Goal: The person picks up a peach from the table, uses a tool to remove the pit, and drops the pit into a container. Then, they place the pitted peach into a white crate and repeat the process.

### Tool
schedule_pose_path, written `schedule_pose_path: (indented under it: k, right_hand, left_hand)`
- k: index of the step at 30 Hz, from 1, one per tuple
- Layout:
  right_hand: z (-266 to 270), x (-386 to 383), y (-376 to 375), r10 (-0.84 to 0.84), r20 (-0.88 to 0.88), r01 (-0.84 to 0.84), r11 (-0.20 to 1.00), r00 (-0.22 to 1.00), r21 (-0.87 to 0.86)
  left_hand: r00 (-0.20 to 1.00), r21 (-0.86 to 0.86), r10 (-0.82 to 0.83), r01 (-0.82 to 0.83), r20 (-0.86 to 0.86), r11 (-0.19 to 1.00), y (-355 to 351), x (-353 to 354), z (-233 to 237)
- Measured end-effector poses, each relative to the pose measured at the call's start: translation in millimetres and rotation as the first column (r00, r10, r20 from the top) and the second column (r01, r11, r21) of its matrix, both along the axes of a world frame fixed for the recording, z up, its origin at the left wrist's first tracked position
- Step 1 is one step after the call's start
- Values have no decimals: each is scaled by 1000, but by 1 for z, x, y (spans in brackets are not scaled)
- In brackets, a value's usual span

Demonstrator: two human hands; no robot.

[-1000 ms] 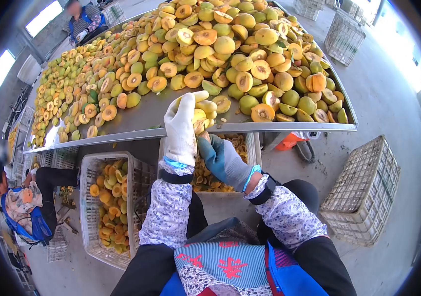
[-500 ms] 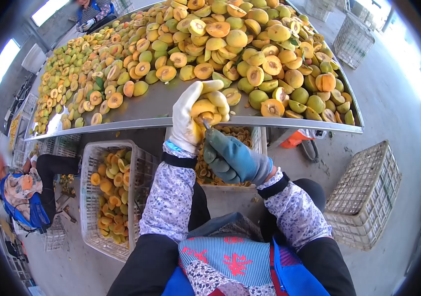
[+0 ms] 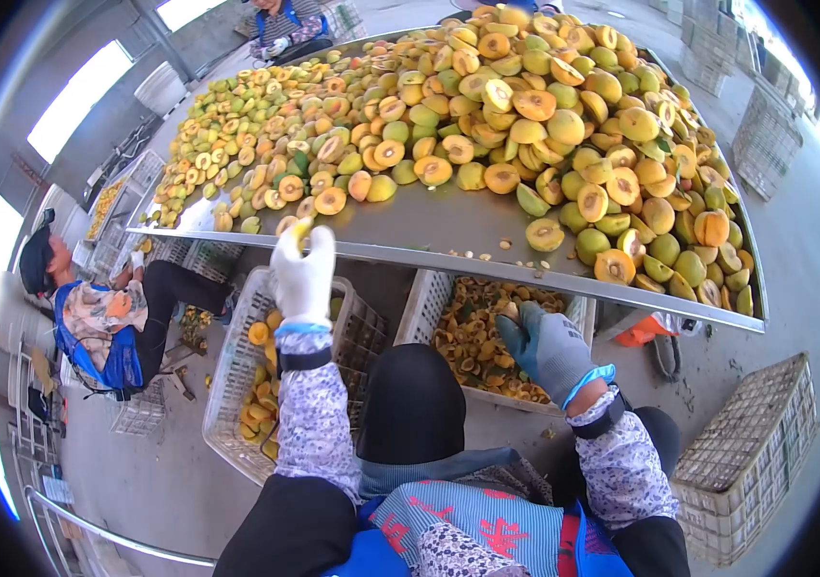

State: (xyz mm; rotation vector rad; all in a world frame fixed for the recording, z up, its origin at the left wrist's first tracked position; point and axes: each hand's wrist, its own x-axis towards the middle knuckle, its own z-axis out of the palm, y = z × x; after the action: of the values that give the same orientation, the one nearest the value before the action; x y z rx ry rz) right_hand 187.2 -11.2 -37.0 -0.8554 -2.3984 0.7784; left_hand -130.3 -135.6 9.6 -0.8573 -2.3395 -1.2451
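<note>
My left hand, in a white glove, is raised at the table's front edge above the left crate. A yellow piece of peach shows between its thumb and fingers, partly hidden. My right hand, in a blue-grey glove, is closed over the middle crate of brownish scraps and pits. A small pale brown piece shows at its fingertips; the metal-tipped tool seen earlier is hidden in the fist. Halved yellow-green peaches are heaped on the metal table.
Peach halves fill the left crate. An upturned white crate stands at right, another crate farther back. A seated person is at left; another person sits beyond the table. A metal rail runs at lower left.
My hands have separated: the left moved left with a piece of peach, the right moved right and down over the middle crate. The view has shifted left.
</note>
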Motion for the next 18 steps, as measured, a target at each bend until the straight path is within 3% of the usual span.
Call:
schedule_pose_path:
  k: [1,2,3,4,5,6,7,8,9,11,13,15,16,18]
  right_hand:
    - [0,1,0,6,4,-6,1000,1000,16]
    - [-2,0,0,18,0,-18,999,1000,32]
    - [-11,3,1,35,-57,-32,998,998,59]
    - [-22,-2,4,80,-134,-69,994,988,86]
    - [-18,-6,1,84,-94,-84,996,992,7]
    - [-8,-4,-1,95,-46,-98,993,994,-72]
    - [-14,-4,1,117,-68,-120,992,991,-41]
    - [-20,-3,3,123,-77,-125,992,989,-13]
    - [-23,-4,4,125,-90,-128,992,988,-23]
    - [-16,-3,3,120,-48,-119,993,992,13]
    - [-15,-6,2,138,-30,-138,990,990,-14]
    - [-15,-10,-1,145,-52,-147,988,988,-40]
    - [-18,-13,-3,147,-77,-151,987,986,-52]
    - [-12,-12,-6,137,-103,-144,987,985,-67]
  left_hand:
    - [991,8,-116,117,-70,993,21,4,5]
    - [987,-11,-160,160,-28,987,47,15,11]
    - [951,-34,-309,309,1,951,72,12,11]
    - [961,-162,-275,272,2,949,100,17,16]
    - [940,-176,-340,336,6,925,126,8,10]
    - [931,-251,-357,365,80,896,131,26,38]
    - [886,-333,-432,464,168,821,162,-2,17]
    - [910,-489,-312,411,273,770,183,-1,17]
    - [919,-600,-283,394,275,696,199,-3,8]
    - [958,-760,-266,249,104,601,222,-3,-30]
    - [926,-661,-257,377,276,648,205,21,-2]
    - [917,-659,-337,388,211,644,195,33,-5]
    - [921,-608,-360,371,147,702,192,33,-12]
    - [905,-547,-383,418,184,725,198,15,-26]
